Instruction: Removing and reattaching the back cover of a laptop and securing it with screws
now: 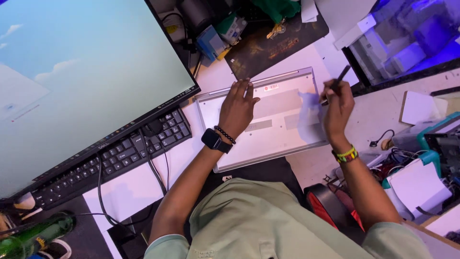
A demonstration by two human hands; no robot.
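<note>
**Laptop face-down, tool at its far corner**

The silver laptop (268,120) lies base-up on the white table (378,115), beside the keyboard (115,158); the left hand (237,108) rests flat and open on it; the right hand (338,108) is closed around a thin dark tool (341,76); the shell looks stiff, smooth, likely slippery, best held by its edges; no containers show contents clearly.

Both bare forearms are extended up the frame from the lower centre. The left hand (237,106) is laid flat, palm down, fingers (239,86) spread slightly, just left of centre. The right hand (338,106) is raised at right of centre, its fingers curled closed in a pinch, wrist bent.
</note>
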